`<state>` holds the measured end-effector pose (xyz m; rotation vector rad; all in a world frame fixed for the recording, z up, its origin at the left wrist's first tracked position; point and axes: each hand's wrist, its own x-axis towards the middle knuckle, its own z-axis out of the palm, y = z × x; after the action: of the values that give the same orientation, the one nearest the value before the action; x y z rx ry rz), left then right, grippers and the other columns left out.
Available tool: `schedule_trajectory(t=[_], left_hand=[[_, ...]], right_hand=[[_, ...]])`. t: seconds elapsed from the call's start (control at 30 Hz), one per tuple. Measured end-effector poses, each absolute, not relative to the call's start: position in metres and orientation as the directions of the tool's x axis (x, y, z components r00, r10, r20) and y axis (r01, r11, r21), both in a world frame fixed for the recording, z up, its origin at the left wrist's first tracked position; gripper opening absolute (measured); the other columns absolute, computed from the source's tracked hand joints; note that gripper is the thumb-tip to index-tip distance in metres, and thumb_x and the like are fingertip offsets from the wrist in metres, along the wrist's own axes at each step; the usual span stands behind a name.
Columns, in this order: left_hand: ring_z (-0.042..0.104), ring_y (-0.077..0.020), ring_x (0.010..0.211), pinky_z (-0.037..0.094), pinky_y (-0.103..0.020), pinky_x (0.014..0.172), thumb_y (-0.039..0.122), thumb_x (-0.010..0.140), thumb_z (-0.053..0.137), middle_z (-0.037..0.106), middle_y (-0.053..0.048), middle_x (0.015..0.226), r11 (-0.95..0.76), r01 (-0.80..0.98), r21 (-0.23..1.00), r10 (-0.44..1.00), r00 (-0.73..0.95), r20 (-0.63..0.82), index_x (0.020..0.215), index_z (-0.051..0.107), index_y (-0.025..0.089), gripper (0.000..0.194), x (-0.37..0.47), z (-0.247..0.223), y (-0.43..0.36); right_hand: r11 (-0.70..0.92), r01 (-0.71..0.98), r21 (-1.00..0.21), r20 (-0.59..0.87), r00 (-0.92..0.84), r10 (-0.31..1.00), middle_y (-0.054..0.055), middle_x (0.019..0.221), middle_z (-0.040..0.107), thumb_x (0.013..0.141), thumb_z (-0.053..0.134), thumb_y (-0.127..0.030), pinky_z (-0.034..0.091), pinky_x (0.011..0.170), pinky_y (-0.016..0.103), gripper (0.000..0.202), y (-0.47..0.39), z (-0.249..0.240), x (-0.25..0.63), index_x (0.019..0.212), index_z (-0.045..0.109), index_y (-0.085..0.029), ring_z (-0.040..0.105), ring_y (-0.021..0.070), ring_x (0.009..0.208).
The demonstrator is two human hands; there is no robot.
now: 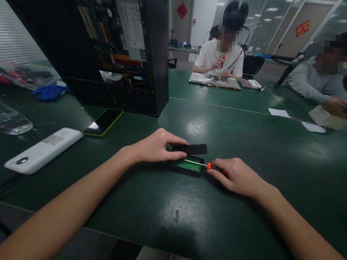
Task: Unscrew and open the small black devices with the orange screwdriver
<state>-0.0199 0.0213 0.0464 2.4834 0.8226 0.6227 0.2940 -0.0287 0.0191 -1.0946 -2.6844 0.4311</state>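
Observation:
A small black plastic case [186, 172] with a green circuit board [190, 163] inside lies on the green table in front of me. My left hand [163, 146] pinches the black cover [196, 149] between thumb and fingers, tilted up along the far side of the case. In my right hand [233, 175] is a screwdriver [209, 166] with an orange and black handle. Its metal shaft points left over the board, the tip close to my left thumb. Whether the tip touches the board I cannot tell.
A black computer case [155, 53] with bare inner parts stands at the left back. Near it lie a green-edged phone [104, 122], a white power bank [45, 149], a plastic bottle [3, 112] and a blue glove [49, 92]. Two people [220, 56] sit working across the table.

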Motion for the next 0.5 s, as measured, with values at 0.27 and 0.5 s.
schedule_trajectory(t=[0.27,0.5], left_hand=[[0.058,-0.0131,0.056,0.043,-0.024,0.059,0.047,0.108,0.048,0.068,-0.001,0.062,-0.504,0.501,0.703,0.835,0.489,0.251,0.082,0.079,0.014,0.053,-0.013,0.028,0.032],[0.061,-0.0137,0.056,0.042,-0.025,0.060,0.043,0.098,0.068,0.069,0.000,0.060,-0.485,0.545,0.684,0.873,0.354,0.336,0.086,0.081,0.015,0.034,-0.015,0.018,0.040]], right_hand=[[0.665,0.670,-0.330,0.068,-0.685,0.725,0.007,0.085,0.070,0.110,0.041,-0.049,0.044,0.070,0.030,0.044,-0.028,0.021,0.296,0.106,0.069,-0.016,0.066,0.0180,0.073],[0.572,0.797,-0.196,0.145,-0.554,0.820,0.009,0.089,0.072,0.109,0.040,-0.050,0.041,0.073,0.032,0.046,-0.025,0.024,0.299,0.104,0.071,-0.016,0.065,0.0203,0.077]])
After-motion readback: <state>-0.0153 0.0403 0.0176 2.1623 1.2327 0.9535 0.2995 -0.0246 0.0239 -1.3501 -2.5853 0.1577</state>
